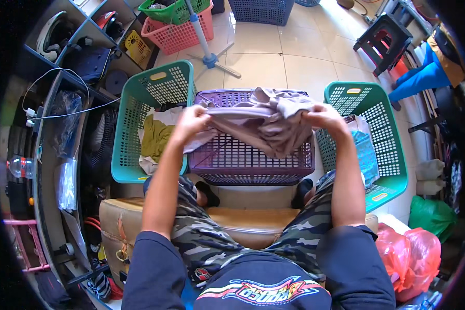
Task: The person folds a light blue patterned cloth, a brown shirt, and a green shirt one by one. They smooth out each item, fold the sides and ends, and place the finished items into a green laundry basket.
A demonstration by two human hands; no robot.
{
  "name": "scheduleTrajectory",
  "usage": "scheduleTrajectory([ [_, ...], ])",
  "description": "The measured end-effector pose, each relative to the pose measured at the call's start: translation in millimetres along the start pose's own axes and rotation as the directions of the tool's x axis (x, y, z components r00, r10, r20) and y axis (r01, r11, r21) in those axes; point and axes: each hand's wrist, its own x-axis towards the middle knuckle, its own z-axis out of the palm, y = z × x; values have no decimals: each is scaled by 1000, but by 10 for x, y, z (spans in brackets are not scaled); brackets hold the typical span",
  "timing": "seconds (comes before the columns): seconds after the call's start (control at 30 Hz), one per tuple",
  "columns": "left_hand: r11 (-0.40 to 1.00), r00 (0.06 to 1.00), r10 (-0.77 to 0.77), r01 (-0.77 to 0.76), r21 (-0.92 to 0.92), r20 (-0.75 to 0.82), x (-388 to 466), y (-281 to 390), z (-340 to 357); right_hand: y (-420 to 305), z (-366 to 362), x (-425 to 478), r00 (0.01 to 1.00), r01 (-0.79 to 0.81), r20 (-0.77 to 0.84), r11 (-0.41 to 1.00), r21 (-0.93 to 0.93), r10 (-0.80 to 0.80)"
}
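A crumpled mauve-grey cloth garment [283, 124] is stretched between my two hands above a purple plastic basket [252, 162], which seems to lie bottom up. My left hand [193, 120] grips the garment's left end, near the edge of the left green laundry basket [120, 155]. Its other end is pinched in my right hand [325, 118], close to the right green laundry basket [395, 155]. Olive-green cloth [157, 135] and white cloth lie inside the left basket. In the right one is a light-blue patterned bundle [364, 155]. Folds of the garment hide some of my fingertips.
A stand with a blue-and-white pole [203, 38] rises beyond the left basket, beside stacked pink [174, 37] and green baskets. Shelving [46, 135] runs along the left. At right are a black plastic stool [387, 37], another person's blue-clad legs [422, 75] and red plastic bags [409, 259].
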Motion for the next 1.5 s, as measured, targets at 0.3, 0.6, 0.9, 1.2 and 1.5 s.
scheduleTrajectory([
  [0.3, 858, 936, -260, 111, -502, -238, -374, 262, -1124, -428, -445, -571, 963, 162, -267, 748, 643, 21],
  [0.6, 833, 909, -386, 272, -482, -155, -164, -60, -717, -198, -210, -315, 969, -241, -195, 759, -606, 152],
  [0.9, 908, 930, -134, 254, 334, -343, -10, -50, -247, -223, 508, 143, 965, 145, -58, 706, -693, -256],
  [1.2, 857, 962, -180, 257, 446, -207, -23, 59, -254, -128, 729, 373, 998, 32, 60, 634, -773, 22],
  [1.5, 711, 768, -264, 564, 419, -584, -107, -176, -791, -435, -77, 248, 811, 287, -585, 861, 420, 15],
])
